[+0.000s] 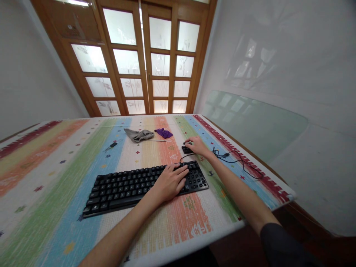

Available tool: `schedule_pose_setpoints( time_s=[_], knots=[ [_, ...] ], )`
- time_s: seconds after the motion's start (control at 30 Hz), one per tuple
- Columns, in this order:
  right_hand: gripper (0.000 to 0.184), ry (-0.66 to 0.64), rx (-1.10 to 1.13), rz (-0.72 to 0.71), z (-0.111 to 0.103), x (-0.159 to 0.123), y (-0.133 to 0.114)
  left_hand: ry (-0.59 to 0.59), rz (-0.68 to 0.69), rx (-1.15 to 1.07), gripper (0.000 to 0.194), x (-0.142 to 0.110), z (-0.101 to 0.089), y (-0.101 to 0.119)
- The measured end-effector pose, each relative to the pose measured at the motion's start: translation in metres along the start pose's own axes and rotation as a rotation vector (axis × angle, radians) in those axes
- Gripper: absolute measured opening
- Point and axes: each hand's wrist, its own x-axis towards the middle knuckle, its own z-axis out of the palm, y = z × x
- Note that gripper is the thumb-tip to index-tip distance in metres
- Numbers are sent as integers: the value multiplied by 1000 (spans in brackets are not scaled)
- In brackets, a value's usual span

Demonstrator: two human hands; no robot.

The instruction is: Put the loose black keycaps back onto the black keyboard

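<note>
A black keyboard (125,187) lies at a slant on the striped tablecloth. My left hand (171,181) rests across its right part, fingers stretched over the keys and hiding some of them. Beyond the keyboard's upper right corner sits a small cluster of black keycaps (187,149). Over that cluster is my right hand (197,145), its thumb and fingertips pinched together at a keycap there. The fingers partly cover the keycaps, so the exact grip is hard to see.
A black cable (239,161) loops along the right side of the table. Farther back lie a grey cloth (139,135), a purple cloth (164,133) and a thin metal rod (155,140). A small black tool with metal prongs (111,146) lies left of them.
</note>
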Motion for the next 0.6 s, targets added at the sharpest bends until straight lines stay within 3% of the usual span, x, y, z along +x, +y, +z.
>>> schedule_pose_setpoints(
  time_s=[0.27, 0.6],
  knots=[
    [22, -21, -128, 193, 17, 28, 7, -14, 9, 13, 37, 0, -1, -1],
    [17, -87, -158, 235, 24, 40, 7, -23, 32, 66, 37, 0, 0, 0]
  ],
)
